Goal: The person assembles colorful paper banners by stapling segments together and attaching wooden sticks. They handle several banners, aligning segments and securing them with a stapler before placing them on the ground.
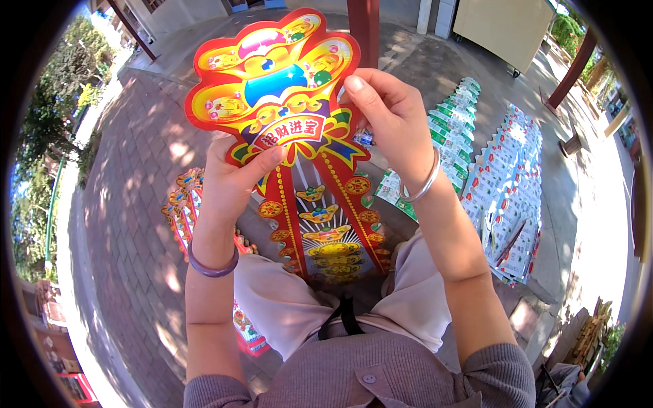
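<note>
A shiny die-cut festive decoration (275, 85), red and gold with ingot shapes and a blue middle, is raised in front of me. My left hand (235, 178) grips its lower left edge, thumb over the front. At its right edge, my right hand (386, 112) pinches with thumb and bent forefinger; the other fingers are partly hidden behind. Below it, a long panel (328, 234) with red borders, gold coins and a column of ingots runs down between my knees. Whether panel and top are one piece, I cannot tell. A small blue-and-white item (364, 138) shows beneath my right hand.
Stacked red cut-outs (187, 204) lie on the paving to the left. At right are scalloped green-and-white sheets (452, 136) and blue-and-white sheets (510, 177) with a slim dark object (511, 243) on top. Beyond stand a dark red post (362, 34) and a cream wheeled cabinet (503, 27).
</note>
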Tool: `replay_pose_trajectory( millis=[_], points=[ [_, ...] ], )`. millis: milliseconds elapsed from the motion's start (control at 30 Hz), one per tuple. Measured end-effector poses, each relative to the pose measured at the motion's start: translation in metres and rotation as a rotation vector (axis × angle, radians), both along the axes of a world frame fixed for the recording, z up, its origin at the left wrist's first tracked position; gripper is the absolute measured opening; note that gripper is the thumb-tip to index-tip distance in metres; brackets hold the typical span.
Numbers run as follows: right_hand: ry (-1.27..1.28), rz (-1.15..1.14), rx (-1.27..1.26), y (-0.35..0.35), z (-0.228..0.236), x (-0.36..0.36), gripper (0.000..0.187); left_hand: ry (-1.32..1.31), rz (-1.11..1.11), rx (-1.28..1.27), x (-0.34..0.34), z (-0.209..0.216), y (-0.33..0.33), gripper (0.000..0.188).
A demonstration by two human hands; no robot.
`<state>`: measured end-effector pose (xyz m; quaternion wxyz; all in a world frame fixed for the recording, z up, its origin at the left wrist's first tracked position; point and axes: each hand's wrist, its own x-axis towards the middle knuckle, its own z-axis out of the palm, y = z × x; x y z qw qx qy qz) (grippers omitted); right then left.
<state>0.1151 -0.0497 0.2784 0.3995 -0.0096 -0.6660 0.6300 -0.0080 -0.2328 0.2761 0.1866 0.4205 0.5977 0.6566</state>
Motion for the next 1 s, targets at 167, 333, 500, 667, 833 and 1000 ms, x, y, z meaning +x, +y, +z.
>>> replay_pose_trajectory(
  millis=[167,333,500,667,833,1000],
  points=[
    [0.121,-0.048,0.027,0.007,0.012,-0.004,0.023,-0.005,0.022,-0.002,0.005,0.001,0.002,0.026],
    [0.113,-0.073,0.062,0.011,0.013,-0.009,0.017,0.008,-0.010,0.003,0.005,0.003,0.005,0.023],
    [0.114,-0.100,0.078,0.014,0.010,-0.009,0.015,-0.007,-0.008,0.000,0.005,0.002,0.005,0.023],
    [0.126,-0.083,0.080,0.015,0.008,-0.010,0.014,-0.046,-0.020,0.005,0.005,-0.001,0.007,0.025],
    [0.123,-0.074,0.076,0.016,0.008,-0.011,0.014,-0.099,-0.045,0.011,0.005,-0.003,0.007,0.028],
    [0.140,-0.029,0.000,0.016,0.005,-0.013,0.021,-0.130,-0.043,0.025,0.003,-0.005,0.008,0.028]
  ],
)
